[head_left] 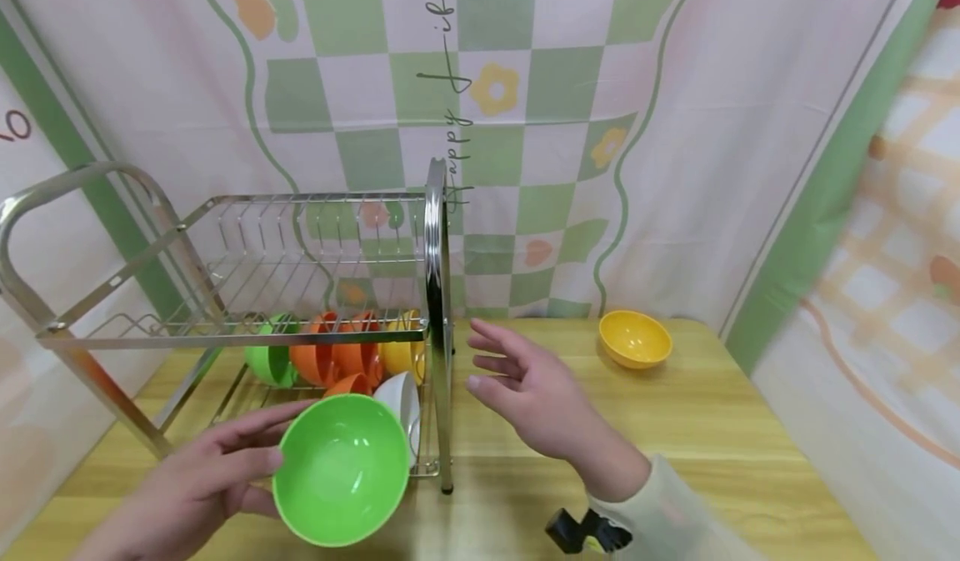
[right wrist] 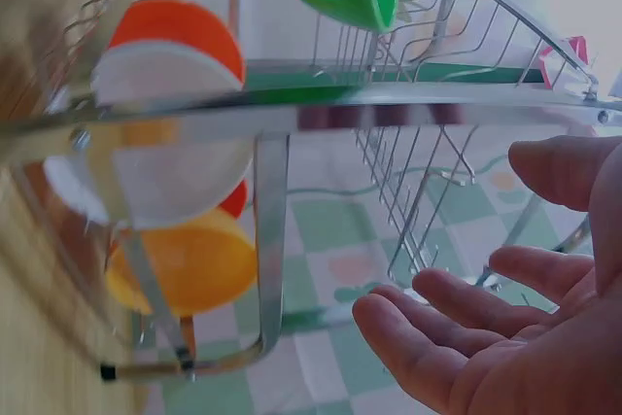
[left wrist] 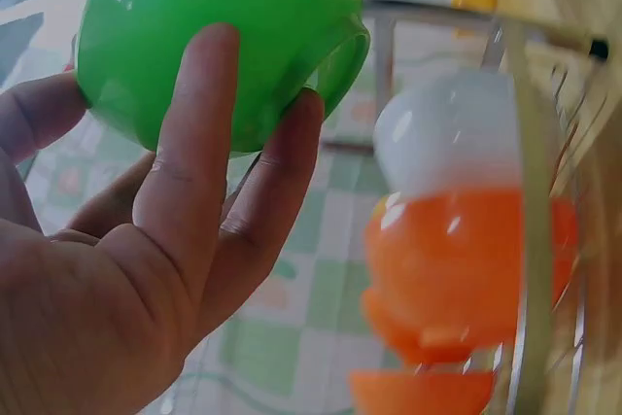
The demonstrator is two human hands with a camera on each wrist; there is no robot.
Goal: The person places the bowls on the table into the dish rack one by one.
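My left hand [head_left: 198, 482] holds a green bowl [head_left: 341, 469] by its side, in front of the metal dish rack's lower right part. The thumb is at the rim, and in the left wrist view the fingers [left wrist: 199, 133] spread under the bowl by its foot ring. To the right of the rack, my right hand [head_left: 536, 398] hovers with fingers relaxed and nothing in it. On the rack's lower tier sit another green bowl [head_left: 262, 361], several orange bowls [head_left: 311, 357], a yellow bowl [head_left: 397, 357] and a white bowl [head_left: 401, 394], tipped on their sides.
The two-tier dish rack [head_left: 437, 294] stands on the left of the wooden table [head_left: 720, 444]; no bowls are on its upper tier. A lone yellow bowl [head_left: 636, 340] stands at the back right. A patterned curtain [head_left: 525, 127] hangs behind the table.
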